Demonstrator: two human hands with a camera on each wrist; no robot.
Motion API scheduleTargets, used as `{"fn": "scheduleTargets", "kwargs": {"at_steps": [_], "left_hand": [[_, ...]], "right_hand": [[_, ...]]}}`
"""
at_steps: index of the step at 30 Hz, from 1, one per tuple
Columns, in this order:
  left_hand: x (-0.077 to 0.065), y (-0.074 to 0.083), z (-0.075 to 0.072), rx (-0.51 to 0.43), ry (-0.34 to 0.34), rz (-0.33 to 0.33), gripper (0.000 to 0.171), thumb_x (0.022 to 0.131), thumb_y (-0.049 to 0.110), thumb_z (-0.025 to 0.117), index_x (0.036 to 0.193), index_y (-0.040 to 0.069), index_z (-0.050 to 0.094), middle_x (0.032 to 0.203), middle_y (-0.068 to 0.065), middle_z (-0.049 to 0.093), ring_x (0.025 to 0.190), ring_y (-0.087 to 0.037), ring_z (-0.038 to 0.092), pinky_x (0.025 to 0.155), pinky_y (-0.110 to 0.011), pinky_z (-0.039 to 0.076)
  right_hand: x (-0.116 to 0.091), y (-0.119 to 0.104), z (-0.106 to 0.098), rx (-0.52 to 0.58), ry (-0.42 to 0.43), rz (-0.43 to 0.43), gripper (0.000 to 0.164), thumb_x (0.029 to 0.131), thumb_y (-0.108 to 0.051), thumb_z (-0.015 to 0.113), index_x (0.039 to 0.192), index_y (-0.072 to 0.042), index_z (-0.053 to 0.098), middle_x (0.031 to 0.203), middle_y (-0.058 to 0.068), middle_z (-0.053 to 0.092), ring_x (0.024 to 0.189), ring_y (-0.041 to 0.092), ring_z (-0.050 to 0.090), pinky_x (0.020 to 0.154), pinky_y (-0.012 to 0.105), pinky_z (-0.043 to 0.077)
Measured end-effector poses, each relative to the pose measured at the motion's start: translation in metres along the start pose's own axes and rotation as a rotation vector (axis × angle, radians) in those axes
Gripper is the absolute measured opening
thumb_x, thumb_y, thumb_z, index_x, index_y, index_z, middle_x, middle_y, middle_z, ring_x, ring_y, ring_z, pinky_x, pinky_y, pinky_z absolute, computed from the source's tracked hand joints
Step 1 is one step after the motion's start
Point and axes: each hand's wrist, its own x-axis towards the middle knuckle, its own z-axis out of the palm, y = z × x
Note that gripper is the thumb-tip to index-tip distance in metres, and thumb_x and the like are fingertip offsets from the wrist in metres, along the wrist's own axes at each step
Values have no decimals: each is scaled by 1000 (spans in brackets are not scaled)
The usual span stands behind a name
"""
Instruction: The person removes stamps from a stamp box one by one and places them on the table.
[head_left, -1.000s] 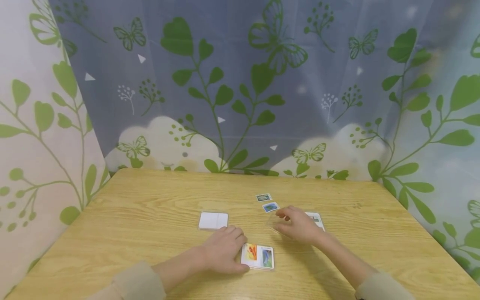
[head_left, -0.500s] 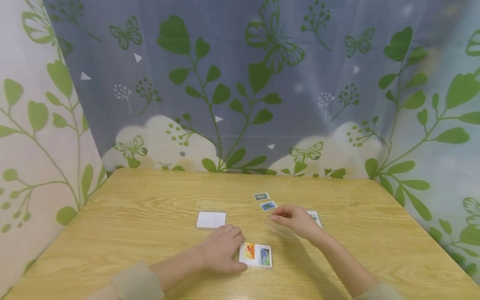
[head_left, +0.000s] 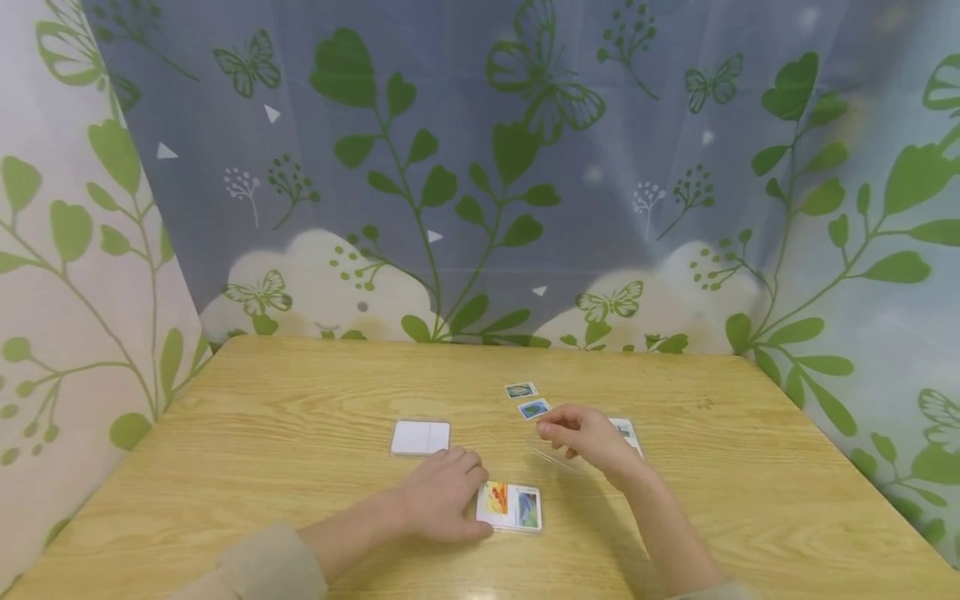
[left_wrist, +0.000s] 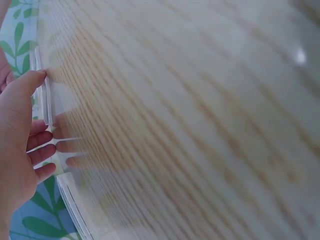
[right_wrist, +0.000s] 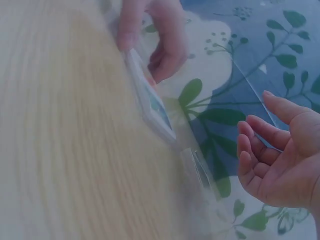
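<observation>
My left hand (head_left: 441,496) rests on the table with its fingers extended, its thumb right at the near left corner of a clear card case (head_left: 510,507). That case lies flat and shows an orange picture and a blue-green one. In the left wrist view the thumb meets the case's edge (left_wrist: 44,97), fingers beside it. Over a see-through case (head_left: 555,457) hovers my right hand (head_left: 592,437), fingers loosely bent. The right wrist view shows the right palm (right_wrist: 285,160) with nothing between thumb and fingers. Two small picture cards (head_left: 534,408) lie just beyond that hand.
A case with a white card (head_left: 420,437) lies left of centre. Partly hidden behind the right hand is another case with a green picture (head_left: 626,432). The wooden table (head_left: 337,375) ends at a leaf-and-butterfly curtain (head_left: 465,208).
In the head view, the right thumb and index finger have drawn nearer each other and the hand has turned slightly over the see-through case. The left hand stays beside its case.
</observation>
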Motion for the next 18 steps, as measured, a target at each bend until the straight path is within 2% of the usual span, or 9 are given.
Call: {"fn": "scheduleTargets", "kwargs": {"at_steps": [4,6,14,18], "left_hand": [[1,1,1,-4,-2,-5,62,80,57,57,114,5,59,104,0,53,93,-13,46,82,-27,41],[2,1,0,-6,-8,-6,63,80,58,56,115,5,59,104,0,52,94,-13,46,83,-27,41],[1,1,-3,-25,-17,-12,62,81,57,57,115,5,59,106,-2,52,96,-15,46,85,-30,41],[2,1,-1,-24,-17,-6,63,80,58,56,115,5,59,105,-1,52,95,-14,46,84,-29,41]], "right_hand": [[-2,8,3,79,19,42,41,89,-28,62,113,4,59,92,6,59,81,18,52,63,27,45],[-4,11,6,70,2,46,40,89,-29,62,112,4,59,91,5,61,78,18,53,61,27,44],[-5,22,16,-115,-109,-25,28,84,-27,67,100,-3,67,85,1,64,71,15,53,60,26,43],[-7,28,19,-167,-179,-63,22,82,-23,70,95,-6,69,83,-1,64,70,13,52,61,25,43]]}}
